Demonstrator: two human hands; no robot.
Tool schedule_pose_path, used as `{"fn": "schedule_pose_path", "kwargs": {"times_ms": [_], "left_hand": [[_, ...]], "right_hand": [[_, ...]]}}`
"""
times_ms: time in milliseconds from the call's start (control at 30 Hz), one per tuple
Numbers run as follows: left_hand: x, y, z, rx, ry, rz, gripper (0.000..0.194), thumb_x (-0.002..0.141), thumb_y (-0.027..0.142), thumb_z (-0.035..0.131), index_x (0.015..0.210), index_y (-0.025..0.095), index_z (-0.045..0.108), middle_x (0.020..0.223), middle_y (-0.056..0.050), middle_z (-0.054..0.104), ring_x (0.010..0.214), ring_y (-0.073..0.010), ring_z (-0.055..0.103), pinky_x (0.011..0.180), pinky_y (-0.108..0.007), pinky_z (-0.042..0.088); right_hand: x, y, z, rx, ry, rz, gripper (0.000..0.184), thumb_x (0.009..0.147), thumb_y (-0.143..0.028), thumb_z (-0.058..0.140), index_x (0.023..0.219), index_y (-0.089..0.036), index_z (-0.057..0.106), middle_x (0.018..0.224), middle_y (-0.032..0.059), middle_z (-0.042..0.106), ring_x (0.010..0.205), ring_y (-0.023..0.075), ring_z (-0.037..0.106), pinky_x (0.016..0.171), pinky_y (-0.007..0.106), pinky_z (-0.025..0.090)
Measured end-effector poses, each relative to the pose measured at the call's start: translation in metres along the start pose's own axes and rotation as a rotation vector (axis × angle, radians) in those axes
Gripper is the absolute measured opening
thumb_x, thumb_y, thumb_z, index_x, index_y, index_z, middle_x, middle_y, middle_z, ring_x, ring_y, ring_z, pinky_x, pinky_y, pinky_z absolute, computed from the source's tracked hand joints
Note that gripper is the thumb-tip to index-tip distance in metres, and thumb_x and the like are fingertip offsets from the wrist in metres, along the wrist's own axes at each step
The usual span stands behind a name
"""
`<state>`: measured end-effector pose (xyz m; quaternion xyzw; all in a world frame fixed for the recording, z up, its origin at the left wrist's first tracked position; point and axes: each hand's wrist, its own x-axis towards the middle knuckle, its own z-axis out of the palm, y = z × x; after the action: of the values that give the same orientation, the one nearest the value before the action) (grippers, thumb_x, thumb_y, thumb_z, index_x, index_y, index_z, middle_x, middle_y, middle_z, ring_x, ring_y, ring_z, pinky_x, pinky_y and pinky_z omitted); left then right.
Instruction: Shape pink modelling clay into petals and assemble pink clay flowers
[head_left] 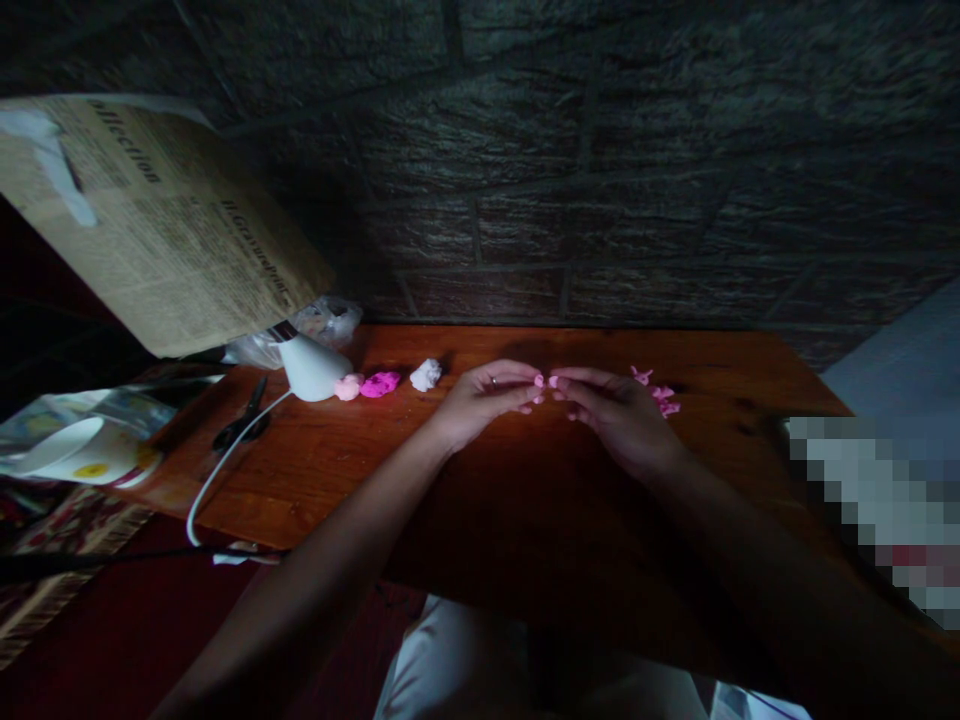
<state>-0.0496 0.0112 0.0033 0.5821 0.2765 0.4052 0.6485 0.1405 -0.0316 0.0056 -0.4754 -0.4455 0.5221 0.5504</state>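
My left hand (491, 395) and my right hand (619, 408) are raised close together above the wooden table (525, 500). Between the thumb and fingers of the left one is a small pink piece of clay (538, 381). A second small pink piece of clay (554, 382) is pinched in the right fingertips, with a narrow gap between the two. Beyond the right hand lie several small pink shaped clay pieces (664, 397), partly hidden by it. To the left of my hands sit a white lump (426, 375), a magenta lump (380, 384) and a pale pink lump (348, 387).
A lamp with a white base (311, 368) and a newsprint shade (187, 220) stands at the left. Its white cord (225, 465) runs over the table edge. Black scissors (244, 425), a paper cup (86, 450) and a clear plastic bag (330, 322) are nearby. A dark brick-patterned wall (510, 200) rises behind.
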Motion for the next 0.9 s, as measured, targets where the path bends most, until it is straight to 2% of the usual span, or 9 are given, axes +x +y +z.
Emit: {"fn": "schedule_pose_path", "kwargs": {"times_ms": [100,200,300,500,667,900], "left_hand": [[0.0002,-0.0012,0.0002,-0.007,0.017,0.004,0.03,0.071,0.026,0.085,0.097,0.017,0.073,0.096,-0.005,0.075,0.085,-0.0133,0.069,0.08,-0.029,0.056],[0.001,-0.0032,-0.0004,-0.022,0.024,-0.003,0.032,0.07,0.025,0.087,0.098,0.017,0.074,0.097,-0.005,0.075,0.085,-0.0139,0.069,0.082,-0.031,0.056],[0.0016,-0.0044,-0.0008,-0.033,0.015,-0.013,0.03,0.071,0.025,0.086,0.098,0.016,0.075,0.099,-0.006,0.076,0.086,-0.0139,0.069,0.086,-0.033,0.056],[0.0014,-0.0027,-0.0001,-0.071,-0.012,-0.008,0.026,0.073,0.024,0.086,0.095,0.016,0.075,0.096,-0.005,0.075,0.088,-0.0129,0.069,0.09,-0.032,0.056],[0.0016,-0.003,-0.0005,-0.09,-0.02,-0.007,0.027,0.072,0.023,0.086,0.096,0.015,0.075,0.096,-0.005,0.074,0.088,-0.0133,0.069,0.091,-0.033,0.055],[0.0026,-0.0043,-0.0006,-0.076,-0.013,0.033,0.027,0.071,0.023,0.087,0.094,0.014,0.075,0.095,-0.005,0.074,0.088,-0.0136,0.069,0.089,-0.033,0.056]], "right_hand": [[0.0005,0.0013,-0.0003,0.011,0.006,-0.012,0.02,0.068,-0.038,0.084,0.084,-0.027,0.081,0.09,0.0037,0.077,0.083,0.0173,0.065,0.067,0.029,0.05],[0.0006,0.0013,-0.0015,0.006,0.012,-0.023,0.021,0.07,-0.038,0.082,0.088,-0.028,0.082,0.087,0.0019,0.075,0.075,0.0145,0.06,0.065,0.029,0.049],[0.0003,0.0006,-0.0021,-0.003,-0.011,-0.021,0.023,0.073,-0.041,0.08,0.093,-0.029,0.082,0.095,0.0023,0.076,0.073,0.0131,0.058,0.067,0.03,0.05],[-0.0002,0.0001,-0.0019,0.071,-0.103,0.056,0.027,0.068,-0.045,0.086,0.085,-0.025,0.081,0.095,0.0052,0.077,0.08,0.0156,0.065,0.074,0.032,0.055],[0.0002,0.0008,-0.0034,0.179,-0.106,0.105,0.026,0.065,-0.036,0.09,0.087,-0.026,0.081,0.094,0.0047,0.079,0.088,0.0178,0.071,0.087,0.036,0.057],[-0.0004,-0.0001,-0.0029,0.223,-0.103,0.088,0.031,0.062,-0.033,0.092,0.09,-0.026,0.081,0.094,0.0041,0.081,0.097,0.0218,0.075,0.101,0.044,0.055]]}}
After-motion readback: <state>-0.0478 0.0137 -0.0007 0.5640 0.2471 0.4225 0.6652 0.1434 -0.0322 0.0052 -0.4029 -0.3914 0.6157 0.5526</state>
